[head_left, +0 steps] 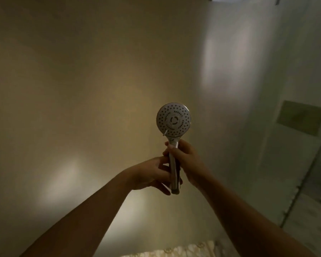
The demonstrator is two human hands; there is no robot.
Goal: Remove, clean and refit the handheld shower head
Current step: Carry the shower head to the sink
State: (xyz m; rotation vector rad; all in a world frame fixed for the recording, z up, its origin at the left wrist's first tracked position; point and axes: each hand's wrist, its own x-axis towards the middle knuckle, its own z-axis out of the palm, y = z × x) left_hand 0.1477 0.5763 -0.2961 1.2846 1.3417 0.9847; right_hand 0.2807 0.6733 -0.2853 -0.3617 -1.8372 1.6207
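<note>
The handheld shower head (173, 120) is held upright in front of a plain wall, its round white spray face with many small nozzles turned toward me. Below the face runs its chrome handle (174, 173). My right hand (186, 160) grips the upper part of the handle just under the head. My left hand (152, 175) holds the lower part of the handle from the left, fingers curled round it. No hose shows at the handle's bottom end, which hangs free.
A beige wall (82, 99) fills the left and middle. On the right stands a pale grey wall with a recessed niche (302, 117) and a glass panel edge (302, 182). A patterned surface (174, 251) shows at the bottom edge.
</note>
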